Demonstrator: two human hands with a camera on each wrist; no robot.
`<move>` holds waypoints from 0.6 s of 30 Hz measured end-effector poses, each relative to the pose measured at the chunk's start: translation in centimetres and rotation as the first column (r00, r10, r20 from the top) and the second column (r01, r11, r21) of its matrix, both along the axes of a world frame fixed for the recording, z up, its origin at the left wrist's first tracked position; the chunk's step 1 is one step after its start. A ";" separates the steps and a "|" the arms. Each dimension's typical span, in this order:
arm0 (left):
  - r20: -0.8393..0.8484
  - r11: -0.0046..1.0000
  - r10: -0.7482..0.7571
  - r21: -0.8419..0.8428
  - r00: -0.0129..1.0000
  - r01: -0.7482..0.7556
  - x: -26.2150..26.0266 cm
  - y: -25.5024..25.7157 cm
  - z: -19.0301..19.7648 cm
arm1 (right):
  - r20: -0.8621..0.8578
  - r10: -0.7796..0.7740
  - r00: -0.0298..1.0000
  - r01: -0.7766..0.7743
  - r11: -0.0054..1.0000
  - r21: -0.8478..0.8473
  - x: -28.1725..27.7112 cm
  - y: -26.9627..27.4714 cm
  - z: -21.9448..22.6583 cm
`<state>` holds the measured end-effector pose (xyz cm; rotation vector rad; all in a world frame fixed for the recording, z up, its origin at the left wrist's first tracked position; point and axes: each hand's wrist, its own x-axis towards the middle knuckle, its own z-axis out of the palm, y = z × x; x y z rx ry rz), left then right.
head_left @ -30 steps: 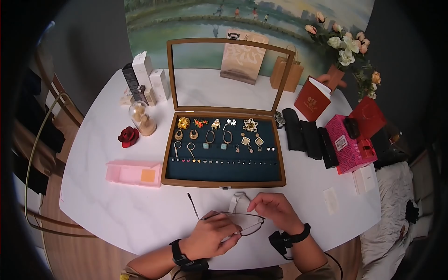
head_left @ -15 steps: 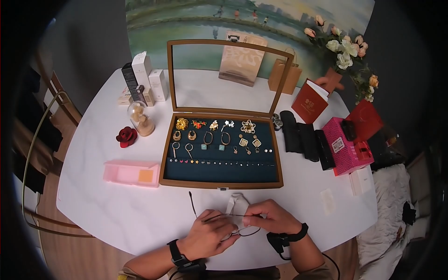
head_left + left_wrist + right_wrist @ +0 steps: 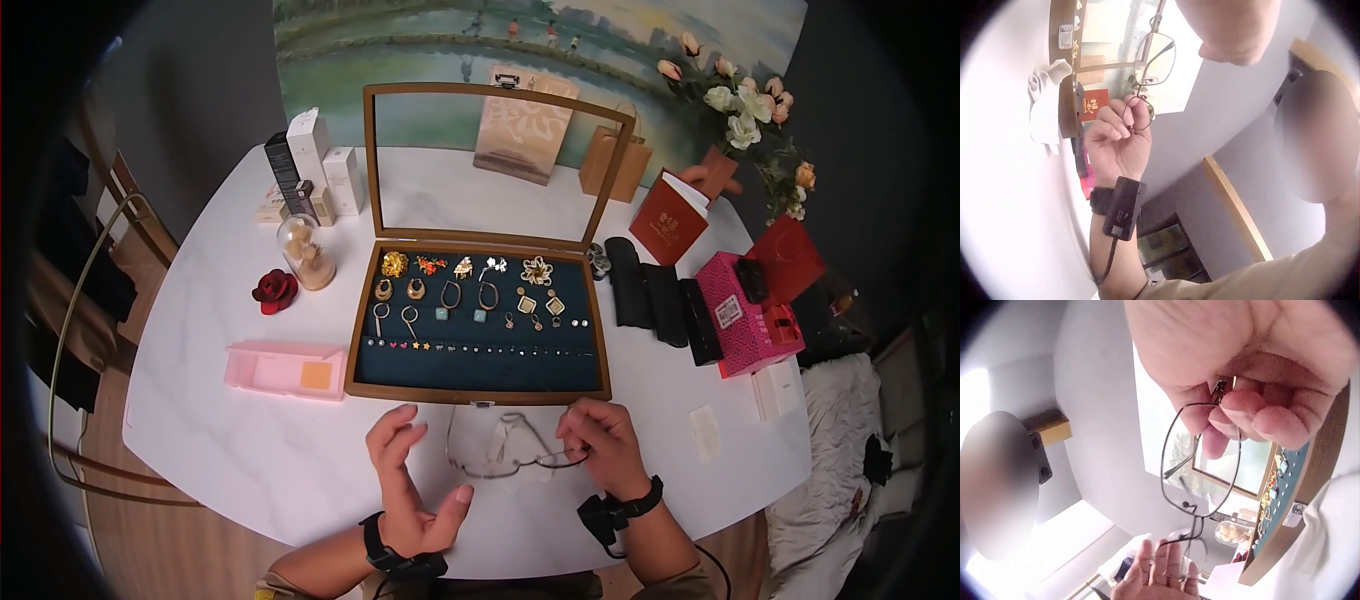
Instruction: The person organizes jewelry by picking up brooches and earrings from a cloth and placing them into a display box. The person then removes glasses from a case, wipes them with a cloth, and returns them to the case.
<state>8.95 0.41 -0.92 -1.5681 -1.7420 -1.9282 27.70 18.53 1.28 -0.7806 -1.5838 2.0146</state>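
Note:
My right hand (image 3: pixel 612 450) pinches a pair of thin-framed eyeglasses (image 3: pixel 490 473) at one end, beside a lens rim. The right wrist view shows curled fingertips (image 3: pixel 1244 415) at the corner of the frame, with the lenses hanging away from them. My left hand (image 3: pixel 405 490) is off the glasses, palm turned inward, fingers spread and slightly bent. A gap separates it from the glasses in the head view. A pale grey cloth (image 3: pixel 1046 103) lies on the table below the glasses, in front of the wooden jewelry case (image 3: pixel 400 391).
The glass-lidded case stands open, with brooches and earrings on dark fabric. A pink tray (image 3: pixel 270 372) and a red flower (image 3: pixel 275 292) lie left. Black glasses cases (image 3: pixel 660 300), a pink patterned box (image 3: pixel 735 320) and a red booklet (image 3: pixel 668 218) stand right.
The left hand has let go of the glasses and moved left, its fingers opening. The right hand went from reaching to gripping the glasses' end and has drawn slightly right and up.

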 end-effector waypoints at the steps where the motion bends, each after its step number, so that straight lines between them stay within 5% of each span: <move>1: 0.067 0.996 -0.050 -0.073 0.997 0.054 -0.1 0.1 0.3 | -0.034 -0.020 0.999 0.020 1.000 -0.018 0.0 0.1 -0.2; 5: 0.229 0.932 -0.220 -0.238 0.948 0.274 -0.4 0.5 0.7 | -0.094 -0.005 0.996 0.000 0.999 -0.049 -0.1 0.0 -0.8; 9: 0.168 0.877 -0.326 -0.315 0.930 0.364 -0.5 0.8 0.8 | -0.052 0.046 0.998 -0.048 0.999 -0.026 -0.3 -0.5 -0.7; 18: -0.012 0.877 -0.276 -0.411 0.961 0.247 -0.3 1.4 2.1 | -0.044 0.125 0.991 -0.128 0.989 -0.078 -0.5 -0.8 -1.0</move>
